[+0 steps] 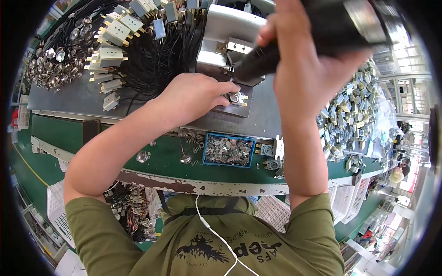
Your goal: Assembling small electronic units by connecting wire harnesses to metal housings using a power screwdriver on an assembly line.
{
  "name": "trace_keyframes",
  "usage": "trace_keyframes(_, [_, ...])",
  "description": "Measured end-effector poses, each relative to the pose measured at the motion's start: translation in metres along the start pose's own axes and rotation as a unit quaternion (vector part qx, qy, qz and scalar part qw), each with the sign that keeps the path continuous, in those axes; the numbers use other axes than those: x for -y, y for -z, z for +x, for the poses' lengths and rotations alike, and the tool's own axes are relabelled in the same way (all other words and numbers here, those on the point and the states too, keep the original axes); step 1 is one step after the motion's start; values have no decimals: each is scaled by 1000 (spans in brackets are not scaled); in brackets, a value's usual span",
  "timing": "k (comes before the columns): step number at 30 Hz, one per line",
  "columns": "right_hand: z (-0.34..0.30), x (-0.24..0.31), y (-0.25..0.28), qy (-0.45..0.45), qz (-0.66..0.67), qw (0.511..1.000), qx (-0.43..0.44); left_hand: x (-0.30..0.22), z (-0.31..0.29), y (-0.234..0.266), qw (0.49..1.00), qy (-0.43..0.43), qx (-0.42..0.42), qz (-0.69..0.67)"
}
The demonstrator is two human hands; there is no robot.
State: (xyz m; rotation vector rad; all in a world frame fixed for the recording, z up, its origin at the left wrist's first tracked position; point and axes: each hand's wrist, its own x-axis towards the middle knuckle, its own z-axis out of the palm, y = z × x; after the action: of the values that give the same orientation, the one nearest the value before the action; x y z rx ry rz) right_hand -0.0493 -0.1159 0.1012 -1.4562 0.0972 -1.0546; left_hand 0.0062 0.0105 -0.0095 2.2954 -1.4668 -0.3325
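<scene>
My left hand (193, 92) reaches over the steel work plate. Its thumb and finger pinch a small thermostat-like part (236, 97) with a round metal face and brass prongs, which lies on a dark metal block (221, 109). In my right hand (299, 78) is a black electric screwdriver (331, 27), smeared by motion. The screwdriver's tapered nose points down and left, close to the metal fixture (216, 27) just beyond the part. Its tip is too blurred to tell whether it touches anything.
A blue-rimmed tray (230, 164) of small metal pieces stands in front of the plate. Blocks with brass prongs (115, 33) and black cables lie at the far left, beside heaped metal caps (55, 69). Many blue-grey blocks (345, 115) are piled at the right.
</scene>
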Motion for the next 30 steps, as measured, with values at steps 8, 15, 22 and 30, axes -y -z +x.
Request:
trace_keyframes(8, [6, -8, 55, 45, 61, 992, 102, -7, 5, 11, 1000, 4, 24, -10])
trace_keyframes(15, [-12, 12, 44, -8, -66, 996, 62, -9, 6, 11, 999, 13, 37, -10])
trace_keyframes(22, [-3, -11, 60, 25, -24, 997, 66, -11, 7, 11, 1000, 1, 25, 19])
trace_keyframes(30, [-12, 8, 49, -34, -49, 996, 62, -14, 7, 13, 999, 9, 33, 27])
